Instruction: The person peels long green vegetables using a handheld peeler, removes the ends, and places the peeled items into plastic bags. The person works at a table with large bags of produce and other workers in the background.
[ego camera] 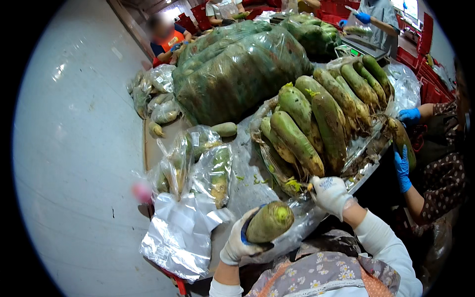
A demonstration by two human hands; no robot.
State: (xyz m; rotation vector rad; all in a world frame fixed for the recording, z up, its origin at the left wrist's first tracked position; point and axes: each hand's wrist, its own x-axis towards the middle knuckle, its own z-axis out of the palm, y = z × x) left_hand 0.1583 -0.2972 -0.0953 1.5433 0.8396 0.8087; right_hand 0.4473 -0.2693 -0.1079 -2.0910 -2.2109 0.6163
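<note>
My left hand (241, 235), in a white and blue work glove, grips a green radish (270, 222) whose cut top faces up. In a white glove, my right hand (330, 195) is curled around a small tool, of which only a yellowish end (310, 186) shows; its kind is unclear. That hand is at the near edge of a pile of large soil-stained green radishes (297, 143) lying on an opened plastic sack. Left of my hands are radishes in clear bags (221, 174), with a stack of flat plastic bags (178, 237) below them.
A large full green sack (241, 70) stands behind the pile. Smaller bagged radishes (163, 107) lie by the pale wall (81, 148). At right, a co-worker's blue-gloved hands (402, 169) hold a radish (400, 139). Other people work around the far end, near a scale (365, 48).
</note>
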